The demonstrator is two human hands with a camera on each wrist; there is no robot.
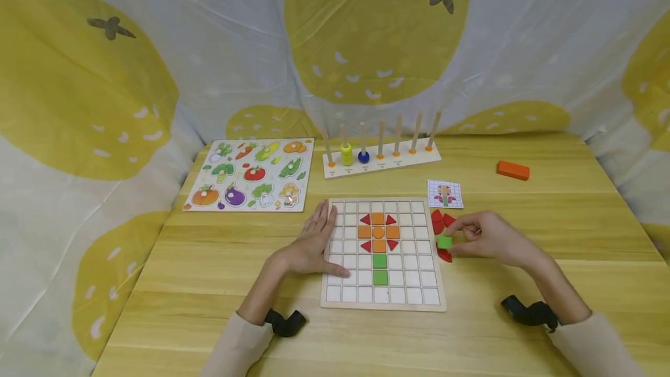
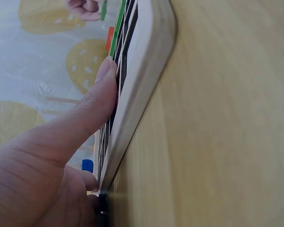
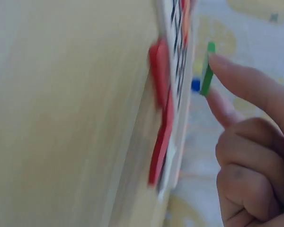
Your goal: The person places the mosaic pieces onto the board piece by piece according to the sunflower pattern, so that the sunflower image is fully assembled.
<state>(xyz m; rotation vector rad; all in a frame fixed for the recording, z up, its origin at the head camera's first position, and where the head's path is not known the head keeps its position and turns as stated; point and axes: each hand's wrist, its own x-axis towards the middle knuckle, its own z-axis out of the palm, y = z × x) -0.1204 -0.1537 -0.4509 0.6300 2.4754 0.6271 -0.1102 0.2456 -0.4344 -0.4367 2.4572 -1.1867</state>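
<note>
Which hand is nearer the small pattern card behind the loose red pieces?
Right. The right hand, pinching a green square tile, is just in front of the small pattern card; the left hand rests across the white grid board.

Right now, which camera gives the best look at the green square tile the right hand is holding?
The head view: the green tile shows its flat face, pinched by the right hand beside the grid board. The right wrist view shows the tile only edge-on; the left wrist view catches just a green sliver at the top.
</note>
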